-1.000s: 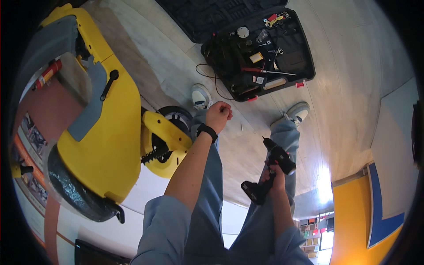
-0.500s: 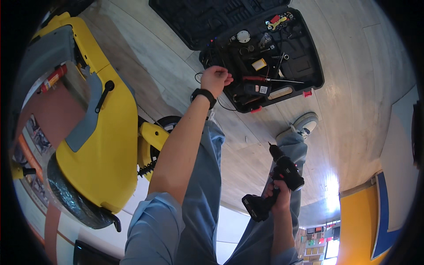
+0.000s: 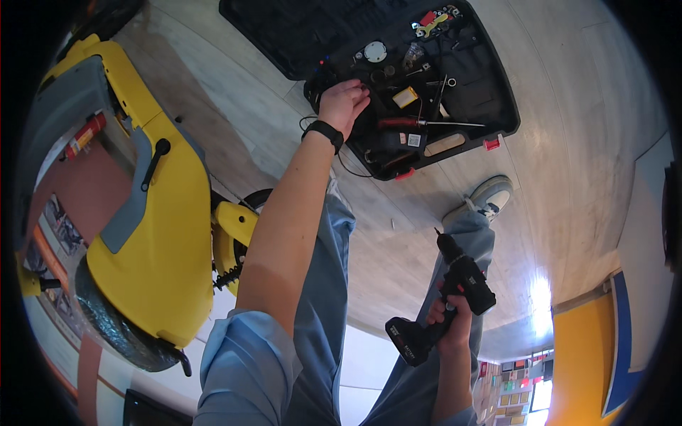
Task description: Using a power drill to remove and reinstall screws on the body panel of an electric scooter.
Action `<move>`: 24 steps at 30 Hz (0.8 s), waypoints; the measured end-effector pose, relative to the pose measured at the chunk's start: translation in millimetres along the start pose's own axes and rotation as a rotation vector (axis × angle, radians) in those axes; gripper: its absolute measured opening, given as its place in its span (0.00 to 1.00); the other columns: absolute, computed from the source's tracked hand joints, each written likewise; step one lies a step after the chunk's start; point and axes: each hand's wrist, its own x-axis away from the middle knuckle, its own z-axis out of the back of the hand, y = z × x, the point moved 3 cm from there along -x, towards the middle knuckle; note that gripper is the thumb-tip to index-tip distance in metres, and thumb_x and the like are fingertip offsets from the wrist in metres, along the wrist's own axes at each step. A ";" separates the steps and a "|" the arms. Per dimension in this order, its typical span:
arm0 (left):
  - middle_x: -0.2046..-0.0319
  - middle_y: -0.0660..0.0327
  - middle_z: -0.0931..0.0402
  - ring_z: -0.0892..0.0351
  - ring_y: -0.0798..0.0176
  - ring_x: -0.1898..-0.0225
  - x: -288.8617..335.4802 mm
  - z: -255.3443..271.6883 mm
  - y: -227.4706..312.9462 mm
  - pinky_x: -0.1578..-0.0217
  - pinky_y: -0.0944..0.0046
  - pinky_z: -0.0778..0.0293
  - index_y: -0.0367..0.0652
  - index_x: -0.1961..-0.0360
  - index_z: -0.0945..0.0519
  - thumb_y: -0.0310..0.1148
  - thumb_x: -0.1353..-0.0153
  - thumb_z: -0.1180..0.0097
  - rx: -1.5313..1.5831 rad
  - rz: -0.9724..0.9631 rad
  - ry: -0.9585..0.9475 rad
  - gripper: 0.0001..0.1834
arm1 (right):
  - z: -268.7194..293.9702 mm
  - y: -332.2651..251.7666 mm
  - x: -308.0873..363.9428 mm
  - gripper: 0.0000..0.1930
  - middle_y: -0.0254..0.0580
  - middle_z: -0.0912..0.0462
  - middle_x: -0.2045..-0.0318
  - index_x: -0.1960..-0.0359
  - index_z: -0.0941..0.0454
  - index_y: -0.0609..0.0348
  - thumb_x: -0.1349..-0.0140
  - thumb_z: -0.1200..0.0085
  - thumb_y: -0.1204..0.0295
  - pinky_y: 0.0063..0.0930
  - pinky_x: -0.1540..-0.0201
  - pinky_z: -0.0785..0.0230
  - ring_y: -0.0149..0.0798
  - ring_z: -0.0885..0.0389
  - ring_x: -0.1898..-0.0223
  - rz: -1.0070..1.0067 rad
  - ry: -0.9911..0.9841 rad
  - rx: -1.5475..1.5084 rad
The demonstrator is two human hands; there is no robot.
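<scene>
The black cordless drill (image 3: 467,277) is held at the near right, in front of the right trouser leg, with its bit pointed to the far side and slightly left. Its handle is gripped by the right hand (image 3: 455,323), whose fingers are closed around it. Farther away, the open black tool case (image 3: 474,92) is placed on the floor. Over the left part of this case the left hand (image 3: 343,106) is now brought, with fingers bent; whether something is pinched by them cannot be told. One second ago this hand was seen short of the case, while the drill was held in the same grip. By this change, it may be judged, the work is shifted to the case, and the drill is only kept aside. To the right of the left hand, a red-handled screwdriver (image 3: 399,123) is seen lying, and farther, a round white disc (image 3: 375,51). At the left, a yellow scooter (image 3: 170,234) is seen.
</scene>
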 end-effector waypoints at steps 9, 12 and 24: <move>0.80 0.60 0.24 0.25 0.64 0.81 60.0 31.0 -70.6 0.78 0.68 0.31 0.40 0.73 0.25 0.33 0.40 0.46 -0.356 -0.225 0.202 0.09 | 2.0 -2.4 1.4 0.19 0.32 0.34 0.82 0.53 0.30 0.59 0.48 0.52 0.68 0.23 0.77 0.39 0.27 0.36 0.83 0.024 0.056 0.040; 0.85 0.57 0.26 0.24 0.58 0.80 96.8 74.6 -174.3 0.76 0.56 0.31 0.40 0.79 0.24 0.36 0.46 0.42 -0.725 -0.331 0.390 0.12 | -1.1 -2.7 -1.2 0.19 0.31 0.34 0.82 0.53 0.30 0.58 0.47 0.52 0.66 0.23 0.77 0.39 0.26 0.36 0.83 0.058 0.072 0.082; 0.71 0.58 0.20 0.20 0.58 0.67 125.2 95.8 -386.8 0.62 0.59 0.23 0.39 0.66 0.24 0.39 0.60 0.27 -1.027 0.205 0.328 0.24 | 17.3 -9.1 2.3 0.21 0.33 0.36 0.83 0.51 0.32 0.62 0.47 0.54 0.67 0.23 0.81 0.40 0.27 0.38 0.86 0.253 0.147 0.293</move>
